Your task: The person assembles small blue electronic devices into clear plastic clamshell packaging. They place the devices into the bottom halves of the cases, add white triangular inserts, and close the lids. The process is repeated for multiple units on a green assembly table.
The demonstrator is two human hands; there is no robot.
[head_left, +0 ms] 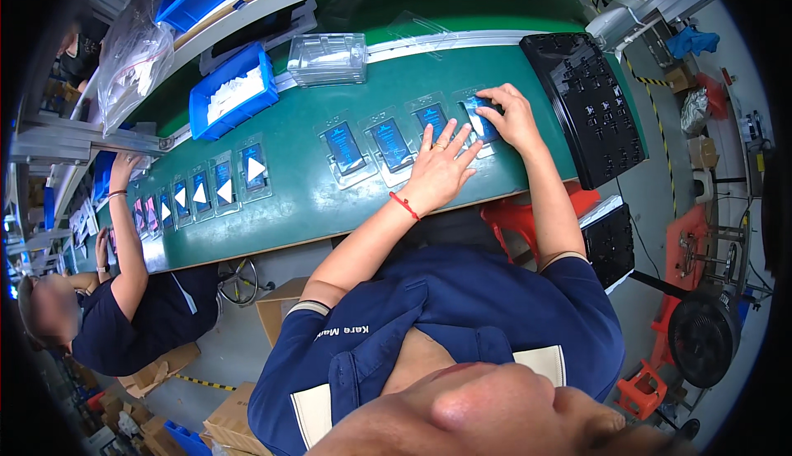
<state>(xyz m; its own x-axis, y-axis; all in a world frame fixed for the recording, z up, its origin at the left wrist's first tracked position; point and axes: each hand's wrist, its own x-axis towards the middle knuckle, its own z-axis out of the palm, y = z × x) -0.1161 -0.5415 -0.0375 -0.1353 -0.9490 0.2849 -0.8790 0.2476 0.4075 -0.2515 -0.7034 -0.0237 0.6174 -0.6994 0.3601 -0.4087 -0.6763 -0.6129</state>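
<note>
The right hand [512, 115] bends its thumb and forefinger over the upper part of a blue pack [484, 130], a gap showing between the two; whether they pinch it or only press cannot be told. The left hand [439, 174] lies palm down with its fingers spread, seemingly gripping nothing, its tips by the near ends of this pack and its neighbour; contact there is unclear.

That pack sits in a clear shell [463, 94], left of the black tray [587, 110] and nearest to it of the four shelled packs before the person. The step in hand looks like seating or straightening it; the next move probably calls for the right fingers to come off without tilting it, the left keeping the neighbour undisturbed.

Farther left of the black tray come the clear boxes [327, 60], then a blue bin [206, 119] of white pieces [236, 93]. Farther still, more packs bear white triangles [255, 169], with a co-worker's hand [124, 164] beyond.
</note>
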